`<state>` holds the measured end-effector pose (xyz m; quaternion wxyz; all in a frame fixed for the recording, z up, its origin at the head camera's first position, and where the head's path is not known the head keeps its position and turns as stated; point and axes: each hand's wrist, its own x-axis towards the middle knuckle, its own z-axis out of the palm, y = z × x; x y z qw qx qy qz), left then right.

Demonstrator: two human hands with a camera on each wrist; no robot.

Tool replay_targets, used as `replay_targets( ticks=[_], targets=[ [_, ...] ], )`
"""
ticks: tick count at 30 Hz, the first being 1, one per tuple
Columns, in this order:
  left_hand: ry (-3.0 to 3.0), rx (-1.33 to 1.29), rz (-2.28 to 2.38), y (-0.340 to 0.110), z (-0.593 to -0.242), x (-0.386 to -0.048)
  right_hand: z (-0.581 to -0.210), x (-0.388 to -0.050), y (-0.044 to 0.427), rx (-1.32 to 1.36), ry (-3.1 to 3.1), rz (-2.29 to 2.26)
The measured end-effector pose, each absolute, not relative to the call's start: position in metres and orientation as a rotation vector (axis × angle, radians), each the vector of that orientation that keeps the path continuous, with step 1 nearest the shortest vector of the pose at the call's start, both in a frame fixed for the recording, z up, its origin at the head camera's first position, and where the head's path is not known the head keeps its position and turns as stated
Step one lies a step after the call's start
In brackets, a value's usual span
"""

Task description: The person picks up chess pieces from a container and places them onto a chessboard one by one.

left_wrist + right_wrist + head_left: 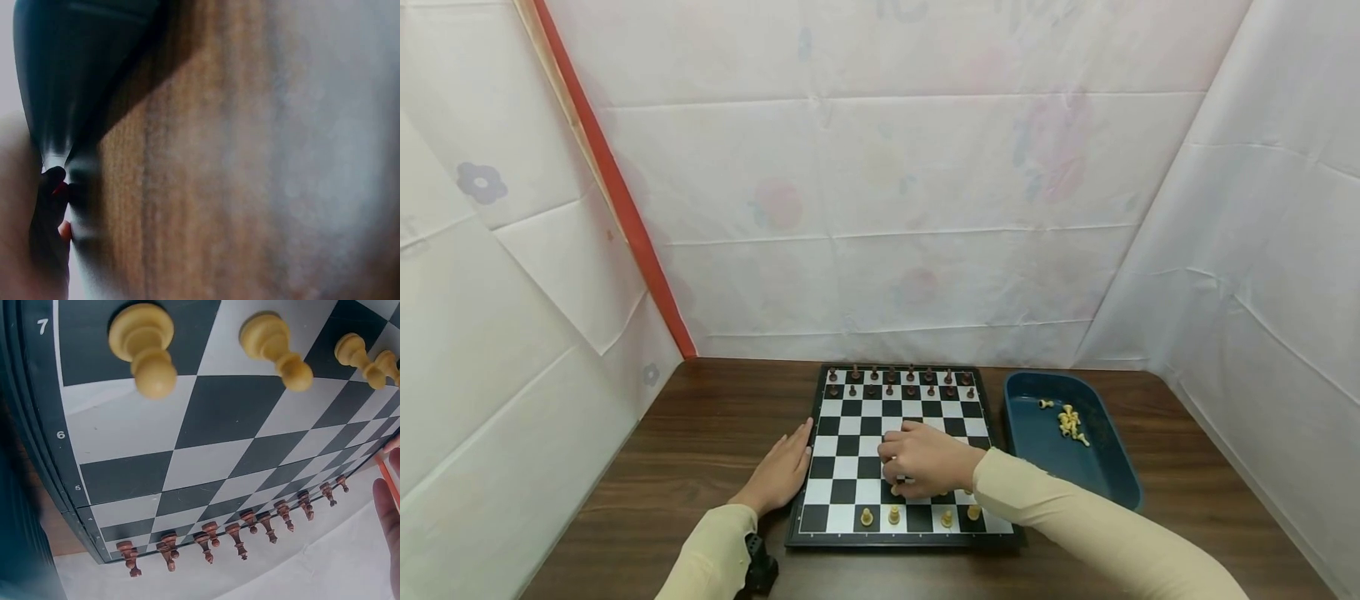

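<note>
Dark chessmen [234,536]: both rows set. Pale chessmen [265,339]: part set, remainder in blue tray [1097,477]. Right hand [928,458]: curled, apparently pinching pawn [894,490]. Left hand [781,468]: flat, empty.

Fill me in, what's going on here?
A person's right hand reaches over the chessboard; whether it holds a piece is hidden. The left hand rests at the board's left edge. Brown pieces fill the two far rows. Yellow pieces stand on the near side, and loose yellow ones lie in the tray at right.
</note>
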<state>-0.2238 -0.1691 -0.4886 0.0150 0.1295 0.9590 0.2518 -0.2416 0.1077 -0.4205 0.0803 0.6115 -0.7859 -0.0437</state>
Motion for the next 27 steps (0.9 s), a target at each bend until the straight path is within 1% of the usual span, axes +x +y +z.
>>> replay_targets(
  ticks=[14,27],
  targets=[
    [2.994,0.402,0.773,-0.170,-0.491,-0.225,-0.421,-0.244,0.110,1.811,-2.392,-0.150],
    [2.987,0.421,0.783,-0.171,-0.490,-0.225,-0.397,-0.249,0.143,1.703,-2.424,-0.158]
  ],
)
